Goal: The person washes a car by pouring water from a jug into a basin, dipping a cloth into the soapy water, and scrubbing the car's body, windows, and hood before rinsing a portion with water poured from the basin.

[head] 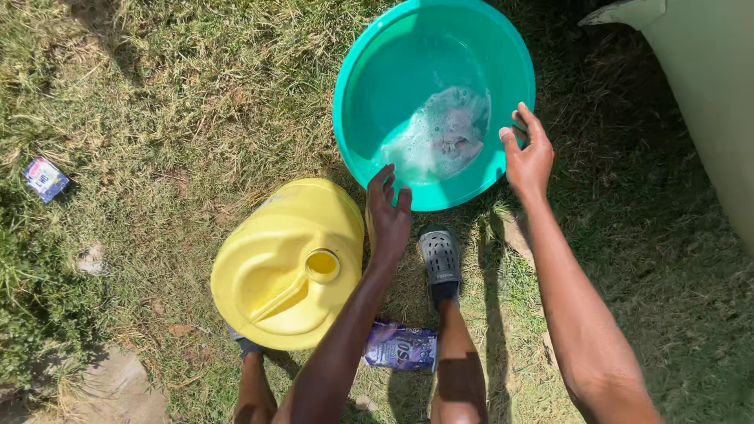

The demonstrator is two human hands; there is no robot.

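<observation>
Head view: the left hand [388, 213] is open, fingers spread, holding nothing, positioned at the near rim of the teal basin [369, 71]. The right hand [528, 157] is also open and empty, fingers at the basin's right rim. Between and beyond both hands, soapy water with cloth [444, 135] lies inside the basin. A yellow jerrycan [267, 275] stands just left of the left hand; a grey shoe [441, 255] sits beneath it, on grass [157, 118].

Outdoor ground: dry, patchy grass [181, 102] in strong sunlight. Deep shadow at 1–3 o'clock beside pale green tank wall [719, 86]. Bare stone slab [110, 389] at 7 o'clock. Small blue packet [45, 178] at 9 o'clock.
</observation>
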